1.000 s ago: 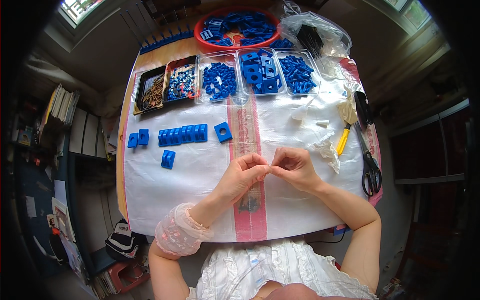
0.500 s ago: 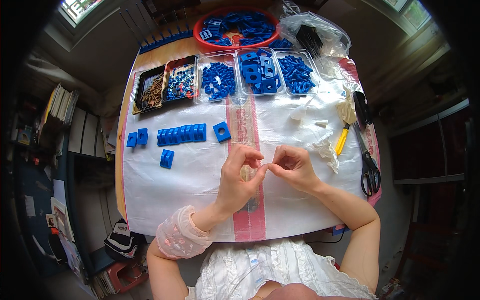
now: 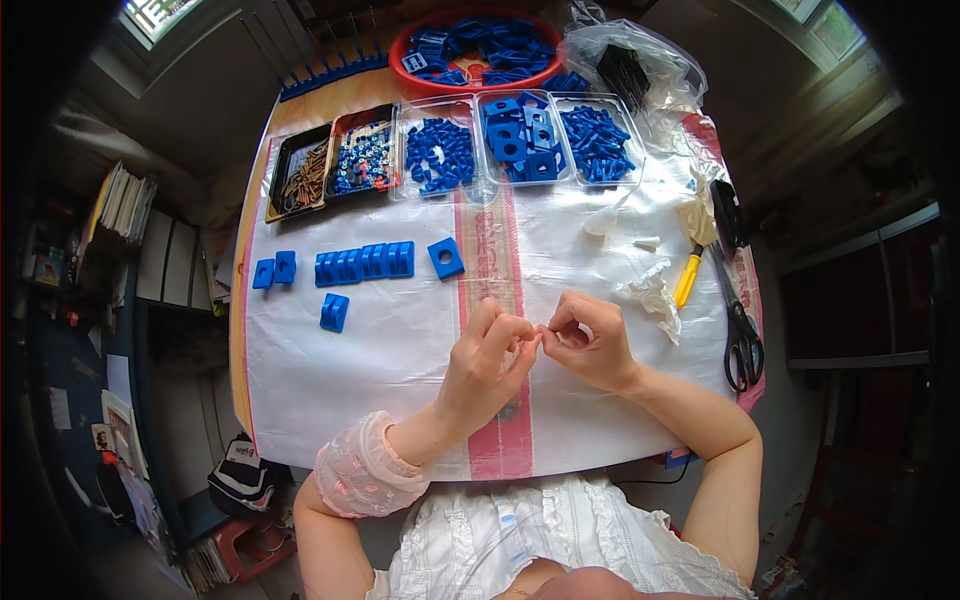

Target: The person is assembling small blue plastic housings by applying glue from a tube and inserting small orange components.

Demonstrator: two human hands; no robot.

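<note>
Over the middle of the covered table, my left hand (image 3: 488, 362) and my right hand (image 3: 588, 340) meet at the fingertips. Both are closed in a pinch, thumb against forefinger. Whatever lies between the tips is hidden or too small to make out. Beyond my left hand rests a square blue piece with a round hole (image 3: 446, 258). To its left stands a row of blue ridged blocks (image 3: 364, 263), with a single blue block (image 3: 334, 312) nearer me. Two small blue plates (image 3: 274, 268) lie at the far left of that row.
Along the back stand a tray of screws (image 3: 304, 180), a tray of small mixed parts (image 3: 362, 155) and clear boxes of blue parts (image 3: 438, 155). Behind them is a red basin (image 3: 400, 75). At right lie a yellow-handled tool (image 3: 688, 280), black scissors (image 3: 743, 350) and crumpled paper (image 3: 655, 298).
My left hand's fingers have curled in closer to the right hand's pinch. The right hand has barely shifted. The pieces on the table stay where they were.
</note>
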